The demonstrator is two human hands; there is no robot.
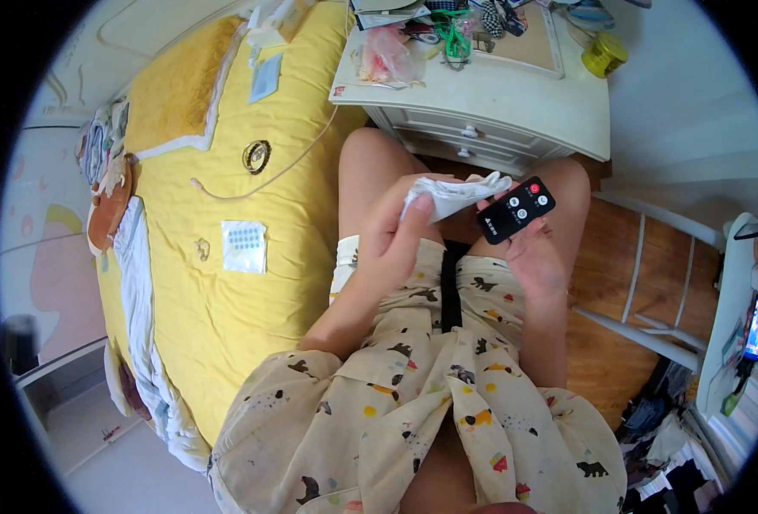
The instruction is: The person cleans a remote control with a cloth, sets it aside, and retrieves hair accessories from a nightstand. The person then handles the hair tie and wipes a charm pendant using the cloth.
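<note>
Above my lap, my left hand is closed around a folded white cloth, its thumb pressed on the near side. The cloth's far end reaches toward a small black remote control with a red button and several white ones. My right hand holds that remote from below, tilted, its button face up. Whether cloth and remote touch, I cannot tell. The fingers of the right hand are partly hidden behind the remote.
A yellow bed lies to the left, with a bracelet, a cable and a white packet on it. Ahead stands a white drawer cabinet with clutter on top. A chair-like white frame is at right.
</note>
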